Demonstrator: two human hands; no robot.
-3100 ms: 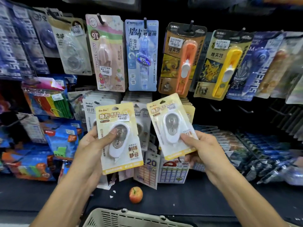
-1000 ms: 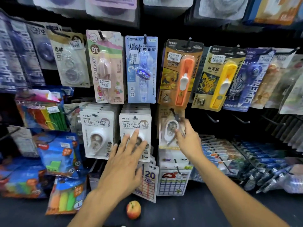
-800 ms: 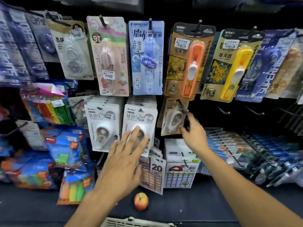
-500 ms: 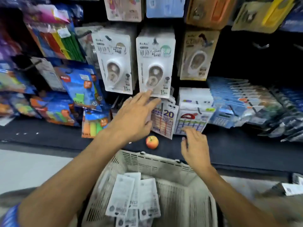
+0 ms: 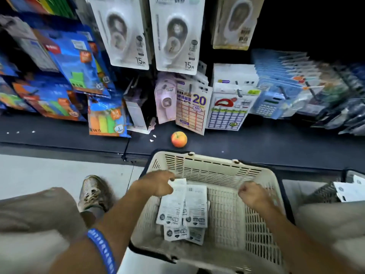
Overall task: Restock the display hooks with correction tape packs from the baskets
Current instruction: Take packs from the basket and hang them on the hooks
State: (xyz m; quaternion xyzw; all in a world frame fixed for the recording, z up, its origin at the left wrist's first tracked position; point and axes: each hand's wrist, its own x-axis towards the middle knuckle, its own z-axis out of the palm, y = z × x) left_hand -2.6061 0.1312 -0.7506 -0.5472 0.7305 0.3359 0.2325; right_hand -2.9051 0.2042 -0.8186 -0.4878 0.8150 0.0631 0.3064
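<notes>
A cream plastic basket stands on the floor below the display. Several white correction tape packs lie face down inside it, on its left side. My left hand is in the basket and pinches the top edge of the uppermost pack. Over the right half of the basket my right hand hovers with fingers curled and nothing in it. Above, white correction tape packs hang on hooks in two rows, with a yellow-backed pack to their right.
A small apple-shaped object lies on the black shelf ledge just beyond the basket. Sticker sheets and highlighter packs hang low. A second, dark basket with white packs sits at the right. My shoe is left of the basket.
Both hands dropped from the display into the basket, and my view tilted down with them. My left hand has taken hold of a pack; my right hand has curled shut.
</notes>
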